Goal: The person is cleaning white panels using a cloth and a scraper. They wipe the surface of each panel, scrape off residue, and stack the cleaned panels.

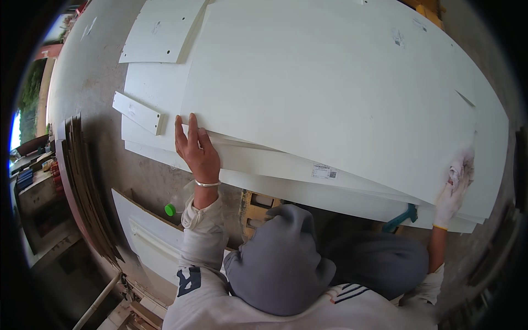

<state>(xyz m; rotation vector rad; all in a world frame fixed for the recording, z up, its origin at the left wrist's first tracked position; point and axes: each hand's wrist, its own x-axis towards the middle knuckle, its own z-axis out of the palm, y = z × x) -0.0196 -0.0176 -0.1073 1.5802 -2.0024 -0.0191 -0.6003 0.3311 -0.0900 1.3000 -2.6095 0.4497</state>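
Top panel point(330, 82): smooth, matt white laminate board. Glove point(451, 198) at its right edge: white cloth. Bracelet point(207, 183) below its left edge: shiny metal.

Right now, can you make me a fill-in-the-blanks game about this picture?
1. The left hand rests on a stack of ____ panels.
2. The right hand wears a white ____.
3. The left wrist has a thin ____.
4. The small round cap below the panels is ____.

Missing words: white; glove; bracelet; green
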